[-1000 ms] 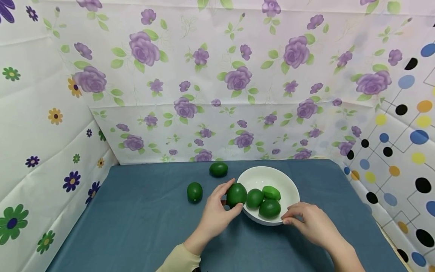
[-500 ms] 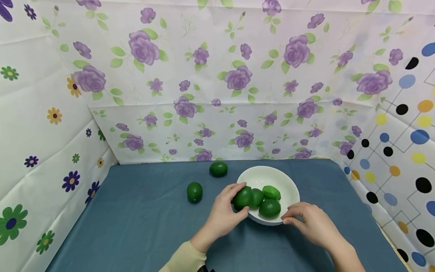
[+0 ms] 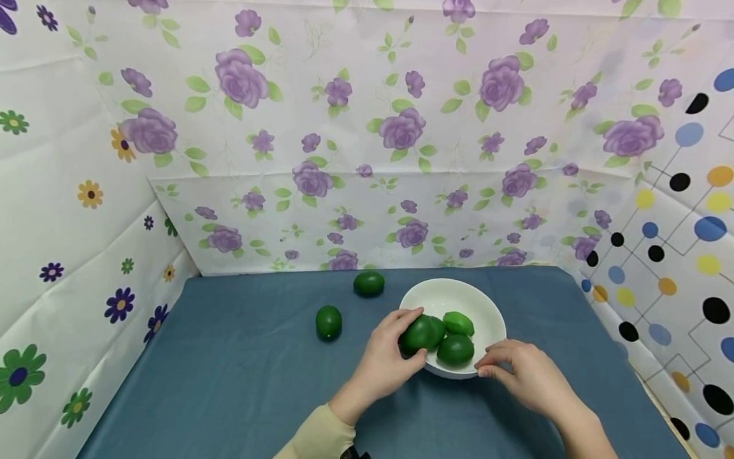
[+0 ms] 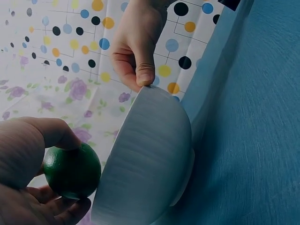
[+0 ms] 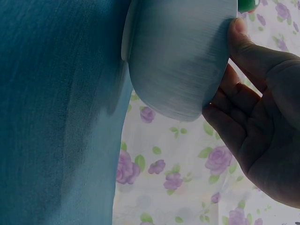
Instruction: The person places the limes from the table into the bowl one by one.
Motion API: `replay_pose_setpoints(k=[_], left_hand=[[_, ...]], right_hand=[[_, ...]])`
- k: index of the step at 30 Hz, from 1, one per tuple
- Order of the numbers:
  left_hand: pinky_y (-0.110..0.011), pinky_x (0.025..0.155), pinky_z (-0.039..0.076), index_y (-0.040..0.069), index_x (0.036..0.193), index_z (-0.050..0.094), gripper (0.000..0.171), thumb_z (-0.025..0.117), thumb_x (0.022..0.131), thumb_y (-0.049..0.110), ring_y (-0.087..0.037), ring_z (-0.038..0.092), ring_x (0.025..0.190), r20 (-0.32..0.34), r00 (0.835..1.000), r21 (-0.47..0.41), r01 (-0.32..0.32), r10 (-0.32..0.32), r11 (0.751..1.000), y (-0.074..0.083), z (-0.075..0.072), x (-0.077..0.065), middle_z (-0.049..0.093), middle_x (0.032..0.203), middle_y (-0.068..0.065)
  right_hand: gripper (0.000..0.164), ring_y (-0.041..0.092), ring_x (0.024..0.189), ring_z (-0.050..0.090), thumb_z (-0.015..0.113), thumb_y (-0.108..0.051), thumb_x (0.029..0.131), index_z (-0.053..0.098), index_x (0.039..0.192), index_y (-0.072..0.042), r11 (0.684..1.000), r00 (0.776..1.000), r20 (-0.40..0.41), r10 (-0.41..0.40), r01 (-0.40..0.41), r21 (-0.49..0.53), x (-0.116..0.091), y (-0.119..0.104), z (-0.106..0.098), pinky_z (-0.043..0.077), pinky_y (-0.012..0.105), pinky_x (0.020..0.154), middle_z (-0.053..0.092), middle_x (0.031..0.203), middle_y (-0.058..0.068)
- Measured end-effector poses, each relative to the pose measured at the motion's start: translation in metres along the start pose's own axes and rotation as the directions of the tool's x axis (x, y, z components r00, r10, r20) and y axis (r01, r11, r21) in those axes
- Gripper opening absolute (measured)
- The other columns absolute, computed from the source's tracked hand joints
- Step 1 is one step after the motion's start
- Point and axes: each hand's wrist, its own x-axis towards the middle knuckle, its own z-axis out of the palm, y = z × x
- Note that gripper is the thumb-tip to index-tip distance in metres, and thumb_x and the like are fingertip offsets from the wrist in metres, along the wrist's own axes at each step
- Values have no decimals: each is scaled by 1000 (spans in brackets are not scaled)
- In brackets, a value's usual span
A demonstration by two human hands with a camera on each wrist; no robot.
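My left hand [image 3: 385, 360] holds a dark green lime [image 3: 415, 336] between thumb and fingers at the left rim of a white bowl [image 3: 484, 312]. In the left wrist view this lime [image 4: 72, 171] is at rim height, close against the bowl's outer wall [image 4: 145, 150]. My right hand [image 3: 524, 377] pinches the bowl's near right rim. The right wrist view has the thumb of my right hand [image 5: 267, 108] on the rim and fingertips against the outside. Inside the bowl lie a partly covered lime [image 3: 438, 330], a darker lime [image 3: 455, 350] and a brighter green piece [image 3: 459, 323].
Two more limes lie on the blue tablecloth [image 3: 241, 370] left of the bowl: one lime [image 3: 329, 322] nearer, the other lime [image 3: 369, 284] by the back edge. A flowered curtain [image 3: 355, 127] stands behind, with patterned sheets at both sides.
My left hand has moved right with its lime, from just outside the bowl's left rim to over the rim, overlapping a lime inside. My right hand keeps its place on the bowl.
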Motion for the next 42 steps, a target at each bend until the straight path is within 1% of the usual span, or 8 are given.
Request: replay_pose_setpoints(k=[5,14,21,24,28,34,38,42], left_hand=[[-34,97,57,18,157,56,68,78,94,9,-20,61,124,12,999,36,-31,31,999,-1,6,2,58,146,-5],[-36,98,55,16,148,61,56,76,94,19,-19,59,125,94,994,169,-69,53,983,3,12,11,62,144,0],[-31,94,55,17,149,64,55,75,95,20,-16,59,115,108,993,204,-69,48,976,1,16,10,58,138,-2],[-30,95,55,16,150,63,56,75,96,20,-14,59,116,130,990,224,-83,54,971,1,17,12,58,138,-2],[-30,98,54,14,151,63,56,74,96,20,-14,59,119,206,978,273,-100,44,957,1,17,20,58,140,-2],[-30,99,54,16,153,61,57,73,97,21,-13,60,120,323,946,371,-111,-16,922,4,17,32,59,142,-3],[-30,95,55,18,151,63,55,73,97,23,-12,61,116,341,939,415,-112,-40,903,5,19,34,61,141,-2],[-31,92,56,18,147,66,48,72,99,25,-14,62,114,339,940,451,-134,-30,883,6,19,35,63,138,-2]], right_hand=[[8,15,103,73,83,-35,92,83,99,-38,1000,1000,-9,-9,9,4,0,0,0,62,43,87,75,104,-21],[9,15,104,73,84,-34,92,84,100,-38,1000,1000,-14,-13,13,9,0,0,0,62,44,87,75,105,-21],[8,12,101,73,84,-33,92,84,99,-38,1000,1000,4,-1,1,14,0,0,2,62,42,86,74,104,-23],[10,10,99,72,85,-30,91,84,99,-37,1000,1000,5,5,-5,8,1,0,3,62,40,85,73,103,-24],[11,12,101,73,86,-30,91,84,99,-36,1000,1000,-3,-4,4,4,1,1,1,62,42,86,74,103,-24],[14,15,106,73,86,-27,90,84,99,-38,1000,1000,2,15,-15,2,0,1,0,62,45,90,74,105,-25],[10,14,104,73,85,-31,92,84,100,-36,1000,1000,9,12,-12,12,-1,1,-1,62,43,87,74,105,-23],[7,12,101,72,83,-34,93,84,100,-37,1000,1000,3,1,-1,18,-1,1,-1,62,42,85,74,104,-22]])
